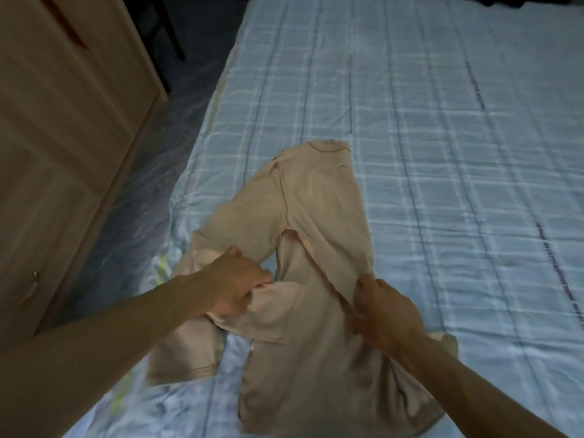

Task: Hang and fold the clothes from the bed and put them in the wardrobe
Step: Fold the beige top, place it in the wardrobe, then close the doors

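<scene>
A pale beige garment [303, 197] lies spread and rumpled on the bed [442, 137], near its left edge and close to me. My left hand [235, 281] grips a fold of the fabric on the garment's left side, fingers curled into the cloth. My right hand [384, 308] pinches an edge of the fabric toward the garment's right side. The lower part of the garment runs under my right forearm toward the bottom of the view.
The bed carries a light blue checked cover. A light wooden wardrobe [63, 137] stands at the left, with a narrow strip of floor [151, 172] between it and the bed. Dark chair legs [167, 30] show at the far top left.
</scene>
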`<state>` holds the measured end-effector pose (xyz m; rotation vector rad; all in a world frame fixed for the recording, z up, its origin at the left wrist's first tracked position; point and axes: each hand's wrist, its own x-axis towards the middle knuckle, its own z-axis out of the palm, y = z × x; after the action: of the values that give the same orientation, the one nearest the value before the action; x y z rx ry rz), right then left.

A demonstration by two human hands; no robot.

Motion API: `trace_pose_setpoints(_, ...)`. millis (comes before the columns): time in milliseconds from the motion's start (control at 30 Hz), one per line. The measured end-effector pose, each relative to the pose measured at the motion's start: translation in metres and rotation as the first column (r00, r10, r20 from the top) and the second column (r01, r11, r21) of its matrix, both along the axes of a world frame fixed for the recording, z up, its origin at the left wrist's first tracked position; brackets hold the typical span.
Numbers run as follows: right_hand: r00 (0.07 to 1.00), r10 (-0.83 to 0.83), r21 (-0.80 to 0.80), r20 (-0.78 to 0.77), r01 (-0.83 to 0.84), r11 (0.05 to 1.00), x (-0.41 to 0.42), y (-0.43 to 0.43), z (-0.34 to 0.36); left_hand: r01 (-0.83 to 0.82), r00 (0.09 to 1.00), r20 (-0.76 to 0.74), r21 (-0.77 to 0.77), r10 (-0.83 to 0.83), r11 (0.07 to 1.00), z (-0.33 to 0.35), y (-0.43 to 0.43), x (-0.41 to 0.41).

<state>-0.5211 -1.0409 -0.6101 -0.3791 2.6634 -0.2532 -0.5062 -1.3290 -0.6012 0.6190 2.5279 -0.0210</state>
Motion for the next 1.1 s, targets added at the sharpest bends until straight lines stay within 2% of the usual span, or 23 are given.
trace_pose_setpoints(100,0.998,-0.005,0.091,0.063,-0.001,0.996,0.006,0.011,0.002,0.021,0.998,0.054,-0.038,-0.019,0.999,0.018,-0.013,0.016)
trace_pose_setpoints(167,0.996,0.016,0.139,0.088,-0.028,0.99,0.011,0.02,0.003,0.136,0.99,0.065,-0.157,-0.127,0.978,0.031,-0.026,0.028)
trace_pose_setpoints(233,0.992,0.031,0.149,0.119,-0.049,0.988,0.017,0.025,0.003,0.277,0.961,0.111,-0.317,-0.255,0.907,0.042,-0.042,0.042)
trace_pose_setpoints(300,0.99,0.048,0.157,0.131,-0.069,0.985,0.023,0.026,0.007,0.393,0.91,0.034,-0.388,-0.413,0.834,0.047,-0.06,0.054)
trace_pose_setpoints(367,0.99,0.078,0.173,0.114,-0.097,0.98,0.031,0.024,0.014,0.401,0.877,-0.092,-0.399,-0.472,0.825,0.044,-0.075,0.064)
trace_pose_setpoints(400,0.991,0.089,0.175,0.1,-0.106,0.979,0.037,0.021,0.018,0.414,0.863,-0.124,-0.383,-0.49,0.826,0.042,-0.077,0.067)
trace_pose_setpoints(467,0.993,0.078,0.148,0.092,-0.091,0.985,0.049,0.015,0.028,0.36,0.918,-0.071,-0.268,-0.391,0.894,0.038,-0.062,0.073)
trace_pose_setpoints(533,0.991,0.051,0.035,0.127,-0.056,0.998,0.065,0.005,0.032,0.239,0.969,-0.007,-0.209,-0.246,0.948,0.031,-0.036,0.077)
trace_pose_setpoints(567,0.987,0.061,-0.035,0.149,-0.057,0.998,0.074,0.001,0.032,0.22,0.971,-0.072,-0.116,-0.23,0.968,0.026,-0.024,0.079)
trace_pose_setpoints(600,0.983,0.085,-0.088,0.16,-0.072,0.994,0.084,-0.003,0.029,0.212,0.956,-0.208,0.0,-0.207,0.977,0.022,-0.013,0.081)
trace_pose_setpoints(633,0.981,0.103,-0.114,0.164,-0.084,0.99,0.093,-0.006,0.027,0.15,0.966,-0.227,0.101,-0.124,0.984,0.02,-0.003,0.082)
trace_pose_setpoints(667,0.982,0.102,-0.112,0.158,-0.084,0.99,0.103,-0.008,0.027,0.11,0.955,-0.292,0.19,-0.051,0.976,0.012,0.004,0.081)
trace_pose_setpoints(733,0.99,0.072,-0.052,0.119,-0.066,0.996,0.119,-0.005,0.026,0.064,0.945,-0.321,0.346,0.054,0.936,0.004,0.03,0.079)
trace_pose_setpoints(833,0.998,0.048,0.017,0.041,-0.048,0.999,0.138,0.003,0.021,0.09,0.922,-0.385,0.343,0.052,0.935,-0.003,0.073,0.072)
trace_pose_setpoints(933,0.997,0.057,0.036,-0.047,-0.056,0.998,0.154,0.008,0.012,0.159,0.895,-0.44,0.163,-0.072,0.974,-0.012,0.094,0.07)
trace_pose_setpoints(1000,0.998,-0.002,-0.081,-0.063,-0.003,0.997,0.159,0.012,0.008,0.204,0.892,-0.437,0.152,-0.12,0.967,-0.018,0.099,0.072)
trace_pose_setpoints(1100,0.997,-0.052,-0.373,-0.065,0.024,0.928,0.159,0.018,0.007,0.262,0.848,-0.518,0.217,-0.117,0.94,-0.029,0.104,0.071)
